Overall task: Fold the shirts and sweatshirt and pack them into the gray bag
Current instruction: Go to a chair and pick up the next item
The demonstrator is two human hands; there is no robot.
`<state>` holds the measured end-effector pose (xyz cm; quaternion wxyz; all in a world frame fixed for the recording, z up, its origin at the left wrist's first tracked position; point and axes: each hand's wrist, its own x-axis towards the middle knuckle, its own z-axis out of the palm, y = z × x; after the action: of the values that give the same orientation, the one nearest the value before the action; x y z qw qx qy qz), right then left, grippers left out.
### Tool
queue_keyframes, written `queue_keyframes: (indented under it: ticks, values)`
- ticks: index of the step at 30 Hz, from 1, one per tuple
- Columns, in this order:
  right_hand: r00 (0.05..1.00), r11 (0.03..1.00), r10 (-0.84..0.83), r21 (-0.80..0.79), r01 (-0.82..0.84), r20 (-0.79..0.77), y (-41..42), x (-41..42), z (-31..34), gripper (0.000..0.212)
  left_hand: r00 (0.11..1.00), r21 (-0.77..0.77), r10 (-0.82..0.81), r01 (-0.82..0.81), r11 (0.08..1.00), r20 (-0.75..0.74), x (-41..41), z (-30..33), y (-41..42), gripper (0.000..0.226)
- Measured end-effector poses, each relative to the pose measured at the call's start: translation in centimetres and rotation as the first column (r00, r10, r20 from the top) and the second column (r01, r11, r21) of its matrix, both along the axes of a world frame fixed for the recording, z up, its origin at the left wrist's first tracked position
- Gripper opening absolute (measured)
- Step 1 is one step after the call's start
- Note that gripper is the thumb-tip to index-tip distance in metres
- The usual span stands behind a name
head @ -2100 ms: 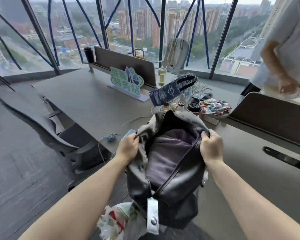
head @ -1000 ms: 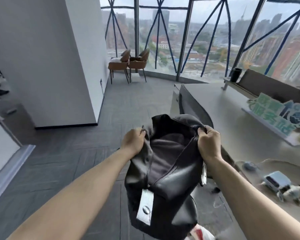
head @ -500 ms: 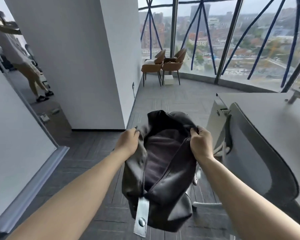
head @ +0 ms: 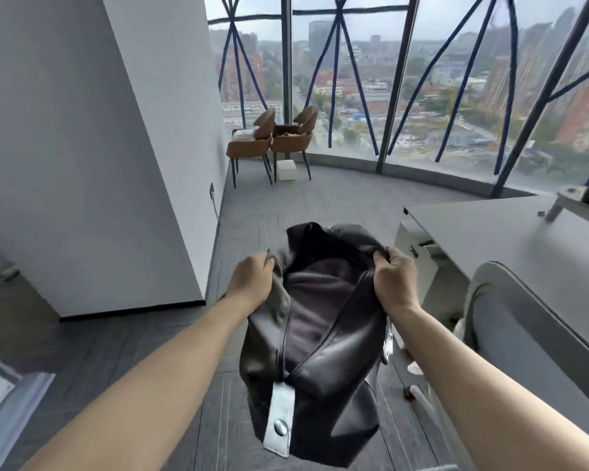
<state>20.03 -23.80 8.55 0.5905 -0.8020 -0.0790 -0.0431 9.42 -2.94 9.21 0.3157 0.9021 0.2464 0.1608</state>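
The gray bag [head: 340, 362] hangs in the air in front of me, above the floor, unzipped and spread wide. My left hand [head: 252, 278] grips the left edge of its opening. My right hand [head: 395, 278] grips the right edge. Inside the bag lies dark purplish-gray folded clothing [head: 315, 294]. A light gray strap tab with a metal snap [head: 281, 419] dangles from the bag's near end.
A gray office chair [head: 524, 328] stands close on the right, in front of a gray desk [head: 497, 232]. A white wall [head: 82, 147] is on the left. Two brown chairs [head: 272, 141] stand by the far windows, across gray floor.
I have turned left, away from the desk where the bag was, carrying the bag with both hands. Since half a second ago the view has swung slightly back to the right; my grip is unchanged.
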Motion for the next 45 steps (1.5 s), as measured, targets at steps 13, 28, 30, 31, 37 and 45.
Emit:
queue_keyframes:
  ticks: [13, 28, 30, 31, 37, 45]
  values:
    - [0.977, 0.979, -0.206, 0.018, 0.205, 0.062, 4.8, 25.1, 1.3, 0.022, 0.97, -0.032, -0.227, 0.231, 0.973, 0.09, 31.4, 0.2, 7.4, 0.029]
    - [0.892, 0.902, -0.429, 0.012, 0.432, 0.141, 8.2, 54.8, 3.7, 0.022, 0.887, -0.046, -0.423, 0.438, 0.898, 0.185, 66.6, 0.2, 10.9, 0.031]
    - [0.872, 0.883, -0.465, 0.006, 0.47, 0.151, 9.6, 58.2, 3.6, 0.021, 0.856, -0.041, -0.476, 0.493, 0.869, 0.199, 71.3, -0.4, 12.0, 0.03]
    - [0.859, 0.869, -0.491, 0.011, 0.495, 0.149, 10.3, 59.8, 3.4, 0.022, 0.841, -0.043, -0.506, 0.523, 0.852, 0.193, 73.6, -0.7, 12.6, 0.027]
    - [0.777, 0.783, -0.617, -0.002, 0.622, 0.122, 12.9, 68.9, 2.6, 0.027, 0.752, -0.035, -0.635, 0.65, 0.759, 0.177, 86.2, -0.4, 14.5, 0.025]
    - [0.694, 0.695, -0.719, 0.021, 0.718, 0.038, 13.3, 81.9, 0.0, 0.023, 0.67, -0.029, -0.733, 0.74, 0.672, 0.121, 101.5, -1.5, 14.8, 0.026]
